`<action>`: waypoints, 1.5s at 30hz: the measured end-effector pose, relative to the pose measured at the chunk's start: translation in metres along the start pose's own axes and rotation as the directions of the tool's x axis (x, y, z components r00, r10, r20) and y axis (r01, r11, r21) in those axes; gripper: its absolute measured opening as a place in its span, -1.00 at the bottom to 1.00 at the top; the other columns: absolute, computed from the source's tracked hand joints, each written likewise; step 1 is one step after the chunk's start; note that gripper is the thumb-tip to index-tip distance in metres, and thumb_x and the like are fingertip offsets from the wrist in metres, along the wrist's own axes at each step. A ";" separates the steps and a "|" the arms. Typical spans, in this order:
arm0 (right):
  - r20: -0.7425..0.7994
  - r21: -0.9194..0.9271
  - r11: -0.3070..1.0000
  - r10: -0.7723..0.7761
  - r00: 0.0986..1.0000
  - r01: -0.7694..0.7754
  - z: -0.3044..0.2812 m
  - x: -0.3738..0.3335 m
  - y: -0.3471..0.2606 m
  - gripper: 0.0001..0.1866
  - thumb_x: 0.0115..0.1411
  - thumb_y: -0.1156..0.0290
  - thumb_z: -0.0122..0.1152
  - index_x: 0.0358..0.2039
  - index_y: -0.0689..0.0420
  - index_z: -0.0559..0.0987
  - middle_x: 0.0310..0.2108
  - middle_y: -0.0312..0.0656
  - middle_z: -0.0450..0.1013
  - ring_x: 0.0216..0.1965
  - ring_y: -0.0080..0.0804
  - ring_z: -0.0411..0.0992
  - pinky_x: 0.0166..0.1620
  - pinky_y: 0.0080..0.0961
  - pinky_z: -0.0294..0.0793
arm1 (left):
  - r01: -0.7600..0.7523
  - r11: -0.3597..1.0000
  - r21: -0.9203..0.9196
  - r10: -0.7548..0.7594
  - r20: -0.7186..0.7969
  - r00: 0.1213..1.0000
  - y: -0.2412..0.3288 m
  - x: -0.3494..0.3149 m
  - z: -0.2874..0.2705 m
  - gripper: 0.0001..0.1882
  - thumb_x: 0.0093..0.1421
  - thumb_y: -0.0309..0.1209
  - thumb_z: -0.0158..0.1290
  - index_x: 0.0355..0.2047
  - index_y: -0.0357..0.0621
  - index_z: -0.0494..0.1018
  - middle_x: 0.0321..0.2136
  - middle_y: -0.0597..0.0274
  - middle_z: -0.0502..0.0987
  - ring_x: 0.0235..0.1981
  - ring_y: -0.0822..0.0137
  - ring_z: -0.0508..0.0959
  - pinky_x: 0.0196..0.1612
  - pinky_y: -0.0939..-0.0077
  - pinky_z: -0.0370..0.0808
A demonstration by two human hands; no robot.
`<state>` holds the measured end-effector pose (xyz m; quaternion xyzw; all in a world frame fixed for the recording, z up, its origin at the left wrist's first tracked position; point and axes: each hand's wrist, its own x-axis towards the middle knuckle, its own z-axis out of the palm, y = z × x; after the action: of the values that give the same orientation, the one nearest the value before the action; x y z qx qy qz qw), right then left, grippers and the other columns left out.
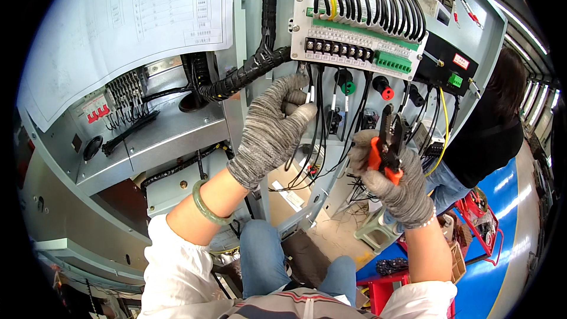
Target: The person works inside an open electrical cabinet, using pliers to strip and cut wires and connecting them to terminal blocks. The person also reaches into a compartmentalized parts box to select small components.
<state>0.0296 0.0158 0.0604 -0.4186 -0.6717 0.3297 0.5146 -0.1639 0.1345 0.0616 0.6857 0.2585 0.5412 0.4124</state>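
Note:
Both my hands wear grey knitted gloves. My left hand is closed, thumb and forefinger pinching a thin black wire with a white sleeve just below the terminal board. Wrapped round the orange handles of a pair of wire strippers, my right hand holds them with the dark jaws pointing up. Several more black wires hang beside my left fingertips, some with white sleeves. A green round fitting and a red round fitting sit under the board, between my hands.
Paper drawings cover the cabinet's upper left. A thick wrapped cable bundle runs to the board. At right, a person in black stands close by, near a red cart. A pale green stool stands below my right hand.

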 end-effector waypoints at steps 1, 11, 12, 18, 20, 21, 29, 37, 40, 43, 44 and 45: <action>0.001 0.016 0.998 -0.064 0.998 0.064 0.006 0.001 0.004 -0.47 0.01 0.37 0.26 0.01 0.21 0.39 -0.23 -0.22 0.47 -0.25 -0.50 0.43 -0.11 -0.52 0.44 | -0.016 0.999 0.039 0.015 0.002 1.000 -0.001 0.000 -0.002 -0.57 0.07 -0.51 0.08 -0.02 -0.26 0.31 -0.41 0.28 0.44 -0.47 0.53 0.41 -0.33 0.62 0.45; -0.043 -0.036 0.988 -0.150 0.988 0.149 0.013 0.005 0.003 -0.48 -0.01 0.39 0.26 -0.01 0.24 0.38 -0.21 -0.18 0.47 -0.20 -0.50 0.45 -0.09 -0.49 0.45 | -0.063 0.994 0.087 0.069 -0.069 0.995 -0.011 0.004 0.001 -0.62 0.04 -0.54 0.09 -0.10 -0.25 0.33 -0.46 0.30 0.44 -0.49 0.54 0.40 -0.33 0.63 0.44; -0.087 -0.043 0.985 -0.170 0.982 0.166 0.012 0.004 0.004 -0.47 -0.02 0.39 0.26 -0.01 0.24 0.38 -0.21 -0.18 0.47 -0.20 -0.51 0.45 -0.09 -0.49 0.44 | -0.043 0.998 0.056 0.046 -0.063 0.997 -0.010 0.004 0.002 -0.61 0.04 -0.53 0.09 -0.09 -0.26 0.33 -0.47 0.30 0.43 -0.49 0.54 0.40 -0.34 0.63 0.44; -0.161 -0.396 0.896 -0.284 0.945 0.202 0.008 0.016 0.007 -0.45 -0.07 0.39 0.24 0.00 0.19 0.38 -0.17 -0.13 0.40 -0.22 -0.40 0.40 -0.12 -0.45 0.40 | 0.001 0.999 -0.042 -0.005 -0.105 0.994 0.002 0.001 0.014 -0.56 0.06 -0.48 0.14 -0.04 -0.28 0.32 -0.50 0.34 0.39 -0.52 0.57 0.34 -0.39 0.67 0.39; -0.133 -0.415 0.862 -0.374 0.918 0.291 0.013 0.022 0.009 -0.37 -0.09 0.40 0.21 0.07 0.16 0.35 -0.08 -0.18 0.40 -0.20 -0.51 0.38 -0.15 -0.51 0.42 | 0.023 0.995 -0.100 -0.034 -0.113 0.993 0.003 0.001 0.015 -0.56 0.07 -0.49 0.12 -0.02 -0.29 0.32 -0.50 0.35 0.39 -0.51 0.58 0.34 -0.39 0.68 0.38; -0.125 -0.412 0.864 -0.367 0.922 0.289 0.015 0.022 0.011 -0.33 -0.10 0.41 0.22 0.10 0.16 0.31 -0.04 -0.17 0.38 -0.14 -0.46 0.38 -0.13 -0.49 0.42 | 0.011 0.996 -0.087 -0.022 -0.128 0.992 -0.001 0.001 0.015 -0.56 0.08 -0.49 0.12 -0.01 -0.29 0.32 -0.50 0.35 0.39 -0.51 0.57 0.35 -0.38 0.68 0.39; 0.002 -0.394 0.864 -0.341 0.940 0.314 0.017 0.039 -0.008 -0.39 -0.10 0.44 0.21 0.05 0.18 0.34 0.01 -0.10 0.36 -0.06 -0.32 0.40 -0.08 -0.46 0.41 | 0.005 1.000 -0.014 -0.007 -0.106 0.994 -0.007 0.003 0.012 -0.54 0.10 -0.50 0.08 0.04 -0.28 0.31 -0.38 0.22 0.49 -0.39 0.51 0.45 -0.29 0.64 0.44; 0.158 -0.789 0.456 -0.498 0.853 0.412 0.034 0.062 -0.004 -0.27 -0.14 0.48 0.20 0.11 0.29 0.23 0.02 0.13 0.30 0.01 0.02 0.33 0.08 -0.25 0.31 | -0.098 0.989 -0.115 0.090 -0.076 0.993 -0.018 0.005 0.012 -0.55 0.15 -0.61 -0.06 0.08 -0.28 0.25 -0.05 0.08 0.43 -0.06 0.35 0.46 0.02 0.54 0.39; 0.134 -0.760 0.526 -0.448 0.884 0.381 0.032 0.068 -0.003 -0.25 -0.15 0.48 0.22 0.12 0.28 0.22 0.00 0.14 0.31 0.01 0.03 0.33 0.08 -0.26 0.31 | -0.120 0.965 -0.234 0.097 -0.107 0.990 -0.016 0.004 0.016 -0.57 0.16 -0.67 -0.12 0.08 -0.28 0.27 -0.04 0.10 0.42 -0.05 0.37 0.45 0.03 0.55 0.38; 0.129 -0.777 0.515 -0.433 0.892 0.362 0.034 0.072 -0.003 -0.25 -0.14 0.48 0.22 0.13 0.27 0.21 0.00 0.14 0.31 0.03 0.00 0.33 0.09 -0.28 0.31 | -0.150 0.963 -0.223 0.131 -0.101 0.986 -0.019 0.006 0.012 -0.58 0.15 -0.70 -0.13 0.05 -0.28 0.30 -0.09 0.10 0.47 -0.10 0.39 0.48 -0.03 0.58 0.42; 0.127 -0.793 0.491 -0.446 0.886 0.361 0.034 0.073 -0.002 -0.25 -0.13 0.48 0.22 0.13 0.27 0.21 0.01 0.13 0.31 0.03 -0.01 0.33 0.10 -0.28 0.31 | -0.155 0.966 -0.206 0.135 -0.108 0.985 -0.019 0.006 0.012 -0.58 0.15 -0.70 -0.13 0.05 -0.27 0.31 -0.11 0.11 0.48 -0.12 0.40 0.49 -0.05 0.59 0.43; 0.131 -0.779 0.512 -0.432 0.892 0.362 0.034 0.075 -0.001 -0.25 -0.13 0.48 0.21 0.14 0.27 0.21 0.02 0.13 0.30 0.05 -0.02 0.32 0.11 -0.29 0.30 | -0.160 0.969 -0.191 0.140 -0.114 0.984 -0.020 0.006 0.012 -0.59 0.15 -0.69 -0.12 0.04 -0.27 0.32 -0.13 0.11 0.49 -0.14 0.40 0.49 -0.07 0.59 0.44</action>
<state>-0.0125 0.0822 0.0837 -0.4484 -0.8030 -0.1418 0.3659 -0.1492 0.1463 0.0466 0.6306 0.1708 0.6276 0.4234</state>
